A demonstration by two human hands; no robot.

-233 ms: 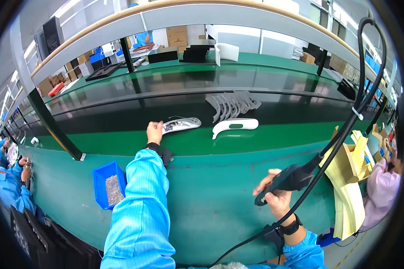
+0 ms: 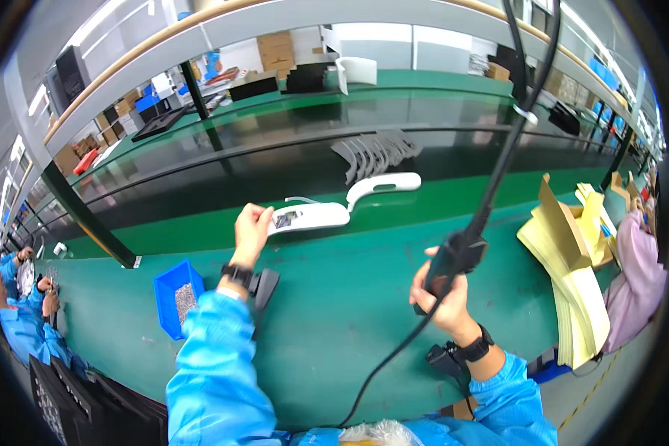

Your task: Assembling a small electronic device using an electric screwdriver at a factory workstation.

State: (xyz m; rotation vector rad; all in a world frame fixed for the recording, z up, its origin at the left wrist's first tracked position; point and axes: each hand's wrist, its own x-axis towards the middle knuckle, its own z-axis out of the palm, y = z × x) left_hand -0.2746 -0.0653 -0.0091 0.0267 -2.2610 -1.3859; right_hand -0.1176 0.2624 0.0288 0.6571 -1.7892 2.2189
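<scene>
Gripping white part (image 2: 308,218) by its end: left hand (image 2: 251,232) | right hand (image 2: 444,297) clenched on black driver (image 2: 453,264) | blue bin (image 2: 177,297) on green desk (image 2: 334,297)

A factory assembly line: long green conveyor bench (image 2: 334,312), blue parts bin (image 2: 172,301), workers in blue smocks (image 2: 22,327).

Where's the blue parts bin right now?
In the head view, the blue bin sits on the green bench at lower left, just left of the left hand's wrist and sleeve, holding small metal parts.
</scene>
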